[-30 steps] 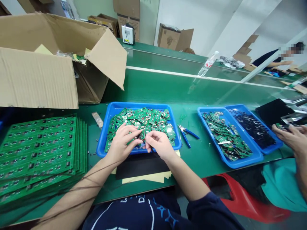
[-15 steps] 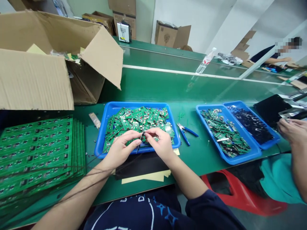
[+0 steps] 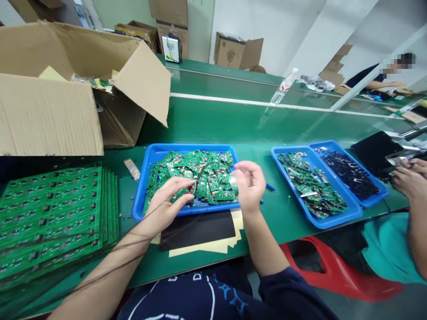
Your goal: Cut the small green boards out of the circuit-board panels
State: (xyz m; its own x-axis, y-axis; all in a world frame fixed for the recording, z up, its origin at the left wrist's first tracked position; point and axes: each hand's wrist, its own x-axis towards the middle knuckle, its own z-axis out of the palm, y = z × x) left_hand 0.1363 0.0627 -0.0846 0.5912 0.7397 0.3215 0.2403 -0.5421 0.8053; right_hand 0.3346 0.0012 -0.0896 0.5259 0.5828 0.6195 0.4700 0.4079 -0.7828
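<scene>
My left hand [image 3: 168,202] pinches a small circuit board [image 3: 195,186] on edge between thumb and fingertips, above the near side of a blue tray [image 3: 138,195]. Green circuit boards [image 3: 216,178] lie heaped in that tray. At the tray's right edge my right hand [image 3: 250,186] is raised, its fingers curled toward the thumb; what they hold, if anything, is hidden. Blue-handled nippers [image 3: 270,187] lie on the bench behind this hand, mostly covered by it.
On the left stand stacked green board panels [image 3: 50,218] and a large open carton [image 3: 50,115]. Right of me are a tray of boards [image 3: 353,213] and a tray of black parts [image 3: 383,194], near a co-worker's hands [image 3: 410,178]. A bottle [image 3: 283,86] stands behind.
My right hand has left the board at my left fingertips and moved right and slightly up, over the nippers. My left hand stays nearly in place with the board.
</scene>
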